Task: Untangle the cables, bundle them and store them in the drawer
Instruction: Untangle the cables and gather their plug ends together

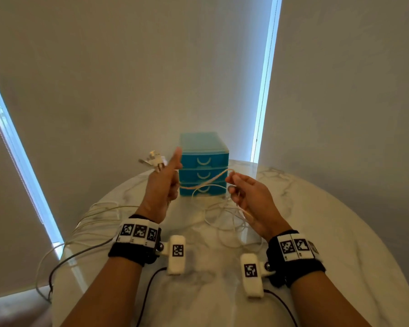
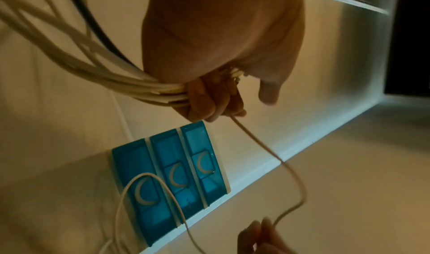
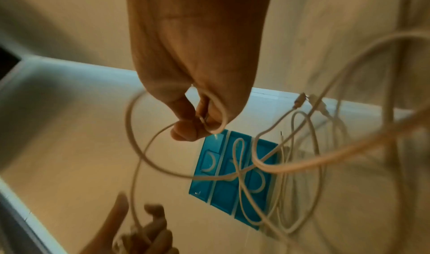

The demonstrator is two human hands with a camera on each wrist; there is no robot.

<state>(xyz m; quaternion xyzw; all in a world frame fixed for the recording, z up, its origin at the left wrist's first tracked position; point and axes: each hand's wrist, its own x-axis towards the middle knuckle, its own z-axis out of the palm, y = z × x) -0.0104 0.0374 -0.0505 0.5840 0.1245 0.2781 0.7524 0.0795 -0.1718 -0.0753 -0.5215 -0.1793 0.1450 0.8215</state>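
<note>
My left hand (image 1: 165, 182) is raised in front of the blue drawer unit (image 1: 203, 161), fingers curled round a bunch of white cables (image 2: 97, 70) with the thumb sticking up; plug ends (image 1: 152, 160) poke out past it. From that fist a thin white cable (image 1: 206, 181) runs right to my right hand (image 1: 243, 192), which pinches it between thumb and fingers (image 3: 186, 129). In the right wrist view the cable (image 3: 149, 147) loops around the right hand (image 3: 197, 77). All three drawers (image 2: 172, 175) are closed.
Loose white cable loops (image 1: 227, 218) lie on the round marble table (image 1: 316, 232) before the drawers. More cables, one dark (image 1: 64, 258), hang over the table's left edge. Blinds and window strips stand behind.
</note>
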